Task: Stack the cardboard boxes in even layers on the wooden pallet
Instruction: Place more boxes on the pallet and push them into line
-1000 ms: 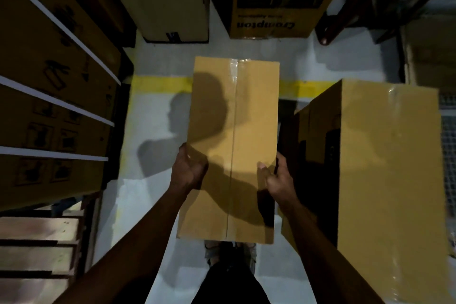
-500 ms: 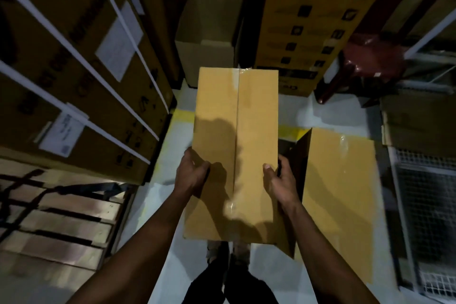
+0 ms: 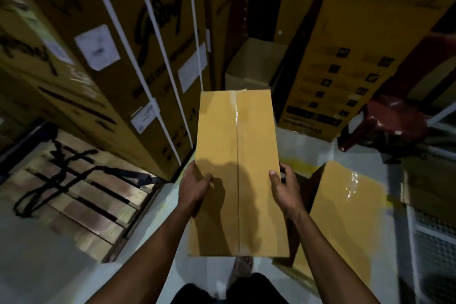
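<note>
I carry a long taped cardboard box [image 3: 237, 145] in front of me, held level above the floor. My left hand [image 3: 195, 187] grips its left edge with the thumb on top. My right hand [image 3: 283, 187] grips the right edge the same way. The wooden pallet [image 3: 81, 195] lies on the floor at the lower left, with a black strap lying across its slats. A second plain cardboard box [image 3: 345, 212] stands on the floor at my right.
Tall strapped cartons [image 3: 118, 57] rise along the left behind the pallet. A printed carton [image 3: 345, 64] and a small box [image 3: 254, 66] stand ahead. A dark red stool [image 3: 389, 116] sits at the right, a wire mesh cage [image 3: 436, 249] at the far right.
The view has tilted up and swung left, bringing more of the pallet into sight. The box stays in both hands; the floor box has slid toward the lower right.
</note>
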`<state>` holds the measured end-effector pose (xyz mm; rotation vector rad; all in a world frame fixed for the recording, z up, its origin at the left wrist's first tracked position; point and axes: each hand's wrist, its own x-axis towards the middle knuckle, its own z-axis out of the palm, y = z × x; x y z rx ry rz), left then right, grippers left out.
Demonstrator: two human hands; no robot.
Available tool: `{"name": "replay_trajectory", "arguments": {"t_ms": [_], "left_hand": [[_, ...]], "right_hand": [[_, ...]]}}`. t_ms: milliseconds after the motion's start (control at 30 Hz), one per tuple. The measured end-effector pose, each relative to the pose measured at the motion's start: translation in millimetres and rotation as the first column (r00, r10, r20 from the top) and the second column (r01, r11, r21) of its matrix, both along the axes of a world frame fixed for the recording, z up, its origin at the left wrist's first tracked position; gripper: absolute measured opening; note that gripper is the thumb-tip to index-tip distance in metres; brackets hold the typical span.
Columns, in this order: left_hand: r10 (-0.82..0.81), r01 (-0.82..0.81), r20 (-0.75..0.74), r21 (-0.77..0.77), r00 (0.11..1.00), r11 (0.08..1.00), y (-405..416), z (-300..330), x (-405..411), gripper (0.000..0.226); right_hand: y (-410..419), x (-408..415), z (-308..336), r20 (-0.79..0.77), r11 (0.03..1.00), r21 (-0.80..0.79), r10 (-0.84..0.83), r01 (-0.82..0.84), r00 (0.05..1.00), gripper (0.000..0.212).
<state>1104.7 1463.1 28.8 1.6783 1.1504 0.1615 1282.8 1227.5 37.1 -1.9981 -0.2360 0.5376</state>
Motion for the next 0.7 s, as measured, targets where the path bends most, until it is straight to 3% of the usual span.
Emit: {"name": "replay_trajectory", "arguments": {"t_ms": [200,400,600,700], "left_hand": [[0.101,-0.103,0.056,0.033,0.993,0.994,-3.6,26.4,-86.5,0.073],[0.221,-0.223,0.029,0.079,0.975,0.972,-3.5,45.1,-192.2,0.082],[0.392,-0.395,0.058,0.081,0.918,0.915,-12.4,55.4,-298.5,0.081],[0.496,-0.5,0.058,0.075,0.866,0.863,-16.5,55.7,-348.1,0.07]], "right_hand": [[28.6,-53.9,7.0,0.032,0.991,0.011,0.131,-0.131,0.991,0.032],[67.1,-128.9,20.0,0.063,0.959,0.026,0.281,-0.283,0.958,0.026],[108.5,-205.7,25.4,0.086,0.882,0.013,0.468,-0.471,0.88,0.028],[133.8,-242.6,27.8,0.108,0.823,-0.005,0.565,-0.568,0.818,0.03]]}}
